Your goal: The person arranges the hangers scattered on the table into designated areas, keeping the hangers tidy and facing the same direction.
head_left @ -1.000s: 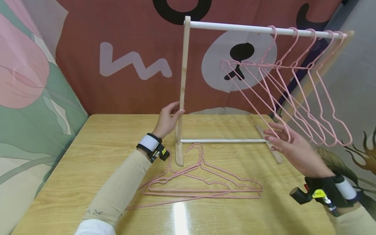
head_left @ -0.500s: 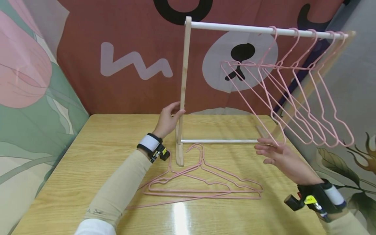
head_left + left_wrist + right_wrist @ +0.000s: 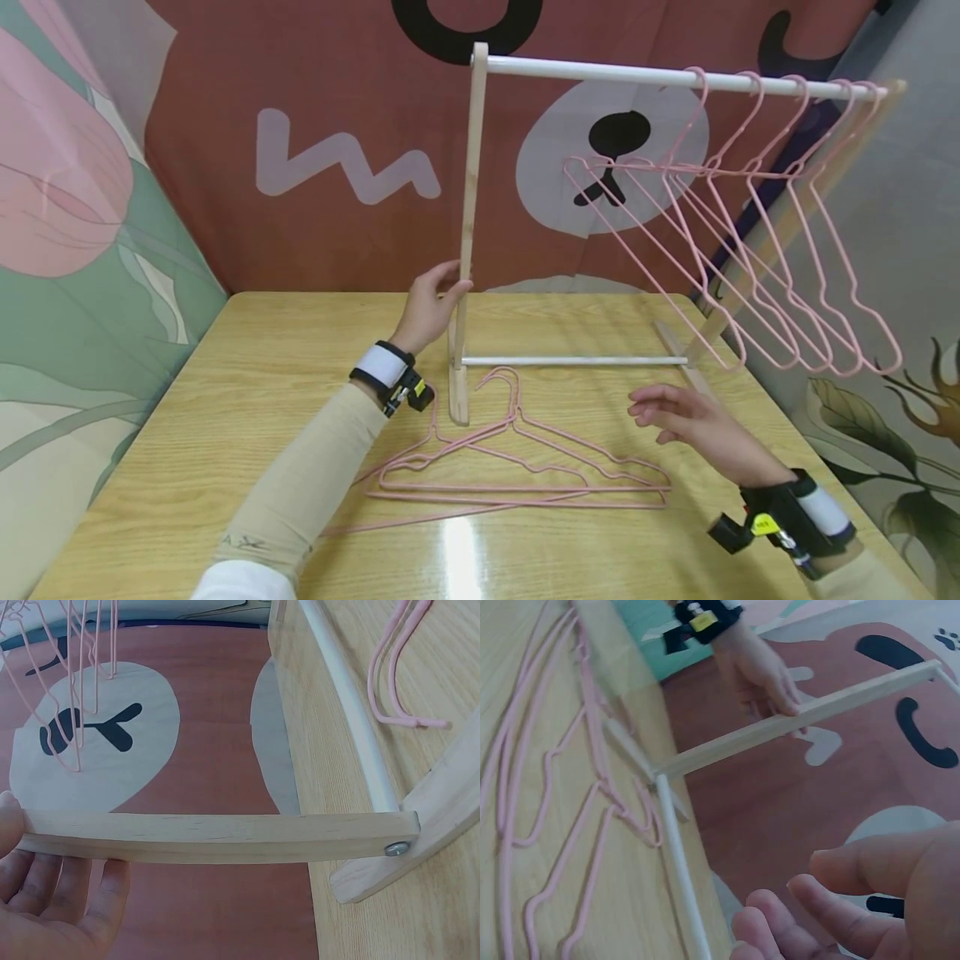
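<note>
Head view: we find the left hand (image 3: 431,307) gripping the left upright (image 3: 469,183) of a wooden rack, thumb on the near side and fingers reaching behind. We note five pink hung hangers (image 3: 727,172) hooked over the white top rail (image 3: 585,69), all gathered toward its right end, near the right upright (image 3: 868,127). The right hand (image 3: 686,417) is held out in the air, relaxed and free of any grip, below the hung hangers. Several loose hangers (image 3: 517,487) lie overlapping on the bench (image 3: 187,400), in front of the lower rail (image 3: 570,361), with their hooks near the left foot (image 3: 458,396) of the rack.

Left wrist view: we confirm the hold, with the thumb and fingers on opposite sides of the left upright. A metal screw (image 3: 397,848) shows near the joint with the left foot.

Right wrist view: we see the right hand close to the camera, fingers loosely bent and spaced from the thumb. Beyond it, the left hand clasps the left upright; the loose hangers spread across the bench at the picture's left.
</note>
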`<action>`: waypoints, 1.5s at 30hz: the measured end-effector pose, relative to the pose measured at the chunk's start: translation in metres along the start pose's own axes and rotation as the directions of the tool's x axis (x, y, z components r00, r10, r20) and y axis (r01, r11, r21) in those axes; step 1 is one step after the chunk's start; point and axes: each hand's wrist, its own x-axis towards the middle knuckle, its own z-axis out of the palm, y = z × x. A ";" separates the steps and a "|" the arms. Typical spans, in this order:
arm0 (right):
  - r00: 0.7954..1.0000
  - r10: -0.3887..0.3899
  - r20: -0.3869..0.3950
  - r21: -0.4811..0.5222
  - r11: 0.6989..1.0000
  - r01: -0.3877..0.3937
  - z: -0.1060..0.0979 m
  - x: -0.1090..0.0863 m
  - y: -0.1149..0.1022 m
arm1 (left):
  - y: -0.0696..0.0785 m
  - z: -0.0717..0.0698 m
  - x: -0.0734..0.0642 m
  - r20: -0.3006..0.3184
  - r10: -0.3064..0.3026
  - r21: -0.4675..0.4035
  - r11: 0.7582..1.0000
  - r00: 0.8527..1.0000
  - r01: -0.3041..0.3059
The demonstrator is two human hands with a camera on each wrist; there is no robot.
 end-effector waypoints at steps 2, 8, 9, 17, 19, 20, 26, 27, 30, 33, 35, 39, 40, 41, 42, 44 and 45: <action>1.000 0.025 -0.003 -0.045 0.999 -0.025 0.004 0.001 0.001 | -0.001 0.000 0.000 -0.001 -0.002 -0.004 1.000 1.000 0.002; 0.999 -0.052 -0.009 -0.303 0.952 0.047 0.018 0.003 0.005 | -0.002 0.000 0.000 -0.003 -0.007 -0.007 1.000 1.000 0.007; 0.997 -0.073 -0.008 -0.335 0.940 0.067 0.021 0.003 0.006 | -0.002 0.000 0.000 -0.003 -0.008 -0.009 1.000 1.000 0.008; 0.994 -0.107 -0.020 -0.449 0.889 0.087 0.041 0.006 0.012 | -0.001 0.001 0.000 0.001 0.000 -0.011 1.000 1.000 0.000; 0.993 -0.114 -0.015 -0.491 0.866 0.092 0.045 0.007 0.015 | -0.001 0.001 0.001 0.002 0.000 -0.011 1.000 1.000 0.000; 0.993 -0.117 -0.013 -0.515 0.852 0.093 0.047 0.008 0.016 | -0.001 0.001 0.001 0.002 0.000 -0.012 1.000 1.000 0.000; 0.991 -0.134 -0.012 -0.669 0.737 0.091 0.057 0.011 0.024 | -0.001 0.000 0.001 0.000 -0.001 -0.013 1.000 1.000 0.001; 0.990 -0.139 -0.008 -0.695 0.713 0.095 0.058 0.012 0.025 | -0.002 0.000 0.001 0.000 -0.001 -0.013 1.000 1.000 0.001; 0.987 -0.160 0.010 -0.759 0.641 0.111 0.062 0.013 0.031 | -0.002 0.000 0.001 -0.001 0.001 -0.015 1.000 1.000 -0.001; 0.986 -0.168 0.021 -0.780 0.613 0.122 0.063 0.014 0.035 | -0.002 0.001 0.001 -0.004 0.008 -0.014 1.000 1.000 -0.008; 0.986 -0.165 0.026 -0.782 0.612 0.123 0.064 0.015 0.036 | -0.002 0.001 0.002 -0.005 0.011 -0.016 1.000 1.000 -0.011; 0.987 -0.156 0.025 -0.786 0.608 0.117 0.064 0.016 0.037 | -0.001 0.001 0.002 -0.006 0.014 -0.015 1.000 1.000 -0.014; 0.987 -0.159 0.026 -0.788 0.605 0.118 0.064 0.016 0.038 | -0.001 0.001 0.002 -0.005 0.013 -0.016 1.000 1.000 -0.013; 0.986 -0.162 0.026 -0.789 0.603 0.120 0.064 0.016 0.039 | -0.001 0.001 0.001 -0.005 0.012 -0.017 1.000 1.000 -0.012; 0.985 -0.169 0.028 -0.790 0.600 0.125 0.064 0.016 0.039 | -0.001 0.001 0.001 -0.005 0.011 -0.017 1.000 1.000 -0.011; 0.983 -0.181 0.027 -0.796 0.591 0.131 0.065 0.017 0.041 | -0.002 0.001 0.001 -0.005 0.006 -0.018 1.000 1.000 -0.006; 0.982 -0.186 0.025 -0.799 0.587 0.132 0.065 0.018 0.042 | -0.002 0.001 0.001 -0.006 0.004 -0.020 1.000 1.000 -0.005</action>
